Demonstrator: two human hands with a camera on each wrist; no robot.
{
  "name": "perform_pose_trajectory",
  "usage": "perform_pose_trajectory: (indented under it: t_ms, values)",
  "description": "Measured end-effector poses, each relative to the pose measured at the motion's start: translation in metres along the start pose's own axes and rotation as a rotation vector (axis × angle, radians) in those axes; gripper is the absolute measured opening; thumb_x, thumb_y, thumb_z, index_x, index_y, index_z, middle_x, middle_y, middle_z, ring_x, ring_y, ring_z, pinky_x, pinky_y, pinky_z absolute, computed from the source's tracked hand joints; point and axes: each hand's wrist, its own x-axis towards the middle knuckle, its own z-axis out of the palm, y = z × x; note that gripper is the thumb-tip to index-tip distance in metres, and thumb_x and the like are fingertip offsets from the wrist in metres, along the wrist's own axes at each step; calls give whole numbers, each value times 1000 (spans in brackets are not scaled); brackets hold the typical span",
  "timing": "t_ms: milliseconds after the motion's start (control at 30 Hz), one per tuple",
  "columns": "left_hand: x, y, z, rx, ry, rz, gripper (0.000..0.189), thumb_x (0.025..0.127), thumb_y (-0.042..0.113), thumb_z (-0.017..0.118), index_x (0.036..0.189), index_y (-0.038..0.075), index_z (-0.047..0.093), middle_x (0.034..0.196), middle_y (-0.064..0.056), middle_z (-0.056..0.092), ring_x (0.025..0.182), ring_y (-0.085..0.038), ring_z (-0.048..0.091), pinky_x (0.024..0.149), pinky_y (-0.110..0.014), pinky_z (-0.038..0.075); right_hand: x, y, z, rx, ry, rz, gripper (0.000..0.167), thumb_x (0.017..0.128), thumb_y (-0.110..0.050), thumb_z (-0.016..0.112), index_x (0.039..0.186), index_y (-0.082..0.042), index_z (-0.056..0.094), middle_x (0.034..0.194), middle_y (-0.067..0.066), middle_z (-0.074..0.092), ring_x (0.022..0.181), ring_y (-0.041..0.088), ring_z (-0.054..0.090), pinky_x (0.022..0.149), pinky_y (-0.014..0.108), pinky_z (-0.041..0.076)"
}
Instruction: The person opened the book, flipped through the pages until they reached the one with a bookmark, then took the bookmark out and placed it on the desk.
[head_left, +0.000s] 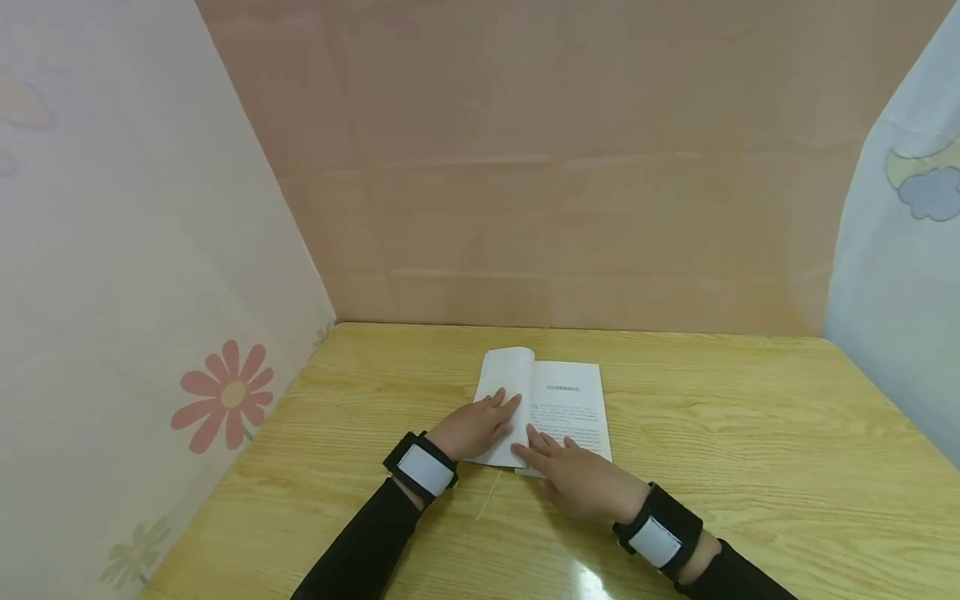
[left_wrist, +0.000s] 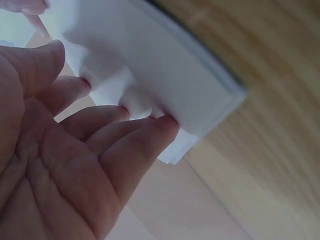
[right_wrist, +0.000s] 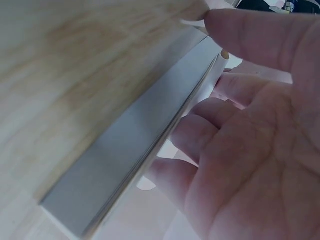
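An open book (head_left: 570, 421) lies on the table, a few lines of print on its right page. Its left page (head_left: 510, 367) is blank and bulges up near the spine. My left hand (head_left: 476, 427) rests on that blank page, fingers spread; the left wrist view shows its fingertips pressing the white paper (left_wrist: 165, 70). At the lower part of the spine, my right hand (head_left: 581, 482) touches the book with extended fingers. The right wrist view shows the book's edge (right_wrist: 130, 125) beside the fingers, thumb near one corner.
A thin pale strip (head_left: 489, 496) pokes out below the book onto the wood-grain table (head_left: 720, 417). A brown backdrop (head_left: 555, 167) rises behind the table. White printed sheets hang at the left (head_left: 150, 208) and right (head_left: 900, 333).
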Motion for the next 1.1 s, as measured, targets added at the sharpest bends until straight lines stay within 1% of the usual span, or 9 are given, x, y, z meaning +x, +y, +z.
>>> perform_pose_trajectory:
  t_ms: [100, 333, 500, 600, 700, 800, 933, 1100]
  values:
    - [1, 0, 1, -4, -10, -15, 51, 103, 27, 49, 149, 8, 39, 146, -24, 40, 128, -36, 48, 102, -43, 42, -2, -1, -2, 5, 1, -14, 54, 95, -9, 60, 146, -6, 44, 151, 25, 31, 130, 41, 42, 103, 59, 34]
    - [3, 0, 2, -31, -48, -61, 55, 102, 31, 51, 151, 11, 37, 148, -19, 39, 130, -33, 46, 105, -42, 39, -2, 5, -1, 8, -13, -40, 56, 95, -9, 59, 148, -5, 41, 152, 25, 29, 131, 38, 42, 104, 58, 33]
    - [3, 1, 2, -53, -56, -76, 55, 102, 31, 51, 151, 12, 37, 148, -19, 39, 131, -33, 45, 105, -41, 39, -3, 9, -1, 53, -32, -44, 65, 91, -12, 66, 150, -7, 38, 154, 23, 26, 128, 39, 45, 106, 57, 30]
    - [3, 1, 3, -55, -59, -86, 55, 102, 31, 51, 151, 13, 36, 148, -18, 39, 131, -33, 45, 106, -41, 38, -4, 11, -1, 73, -39, -49, 72, 89, -16, 70, 151, -6, 35, 155, 22, 26, 125, 39, 49, 106, 56, 30]
    - [3, 2, 3, -48, -59, -90, 55, 102, 32, 51, 152, 14, 36, 148, -18, 40, 132, -32, 44, 106, -40, 37, -5, 13, -3, 91, -43, -35, 75, 88, -17, 72, 152, -6, 33, 155, 21, 26, 123, 40, 50, 105, 56, 32]
    - [4, 3, 2, -52, -63, -94, 55, 102, 32, 51, 151, 14, 37, 148, -18, 40, 132, -32, 44, 107, -40, 37, -6, 15, -4, 93, -38, -27, 75, 87, -15, 72, 151, -5, 33, 154, 22, 28, 123, 42, 50, 103, 56, 35]
    - [3, 5, 0, -62, -74, -106, 55, 102, 31, 51, 151, 14, 37, 149, -17, 40, 133, -31, 43, 107, -40, 36, -8, 18, -6, 72, -24, -17, 73, 87, -14, 72, 149, -1, 36, 150, 24, 35, 126, 42, 47, 101, 55, 38]
    - [2, 5, 0, -61, -79, -110, 55, 102, 31, 51, 152, 14, 36, 149, -17, 39, 133, -31, 43, 108, -40, 35, -8, 19, -12, 81, -33, 59, 70, 86, -16, 74, 145, 4, 41, 146, 24, 40, 133, 39, 40, 104, 53, 36]
